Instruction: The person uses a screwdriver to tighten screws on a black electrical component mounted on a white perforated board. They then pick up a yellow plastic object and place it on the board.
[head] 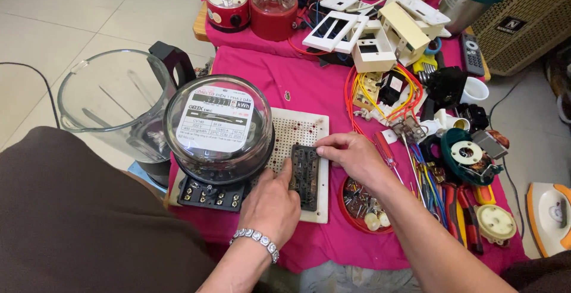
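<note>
A dark rectangular switch module [305, 176] lies on a white perforated board [297, 128] on the pink cloth. My left hand [270, 204], with a shiny bracelet at the wrist, grips the module's left edge with thumb and fingers. My right hand [351, 153] presses fingertips on the module's top right corner. A round electric meter [217, 129] under a clear dome stands on the board's left part, next to my left hand.
A clear blender jug [113, 100] stands at the left. A red dish of screws [363, 207] lies under my right forearm. Coloured wires [380, 94], white switch housings [369, 37], a red-handled screwdriver [385, 150], pliers [461, 210] and a motor part [467, 153] crowd the right.
</note>
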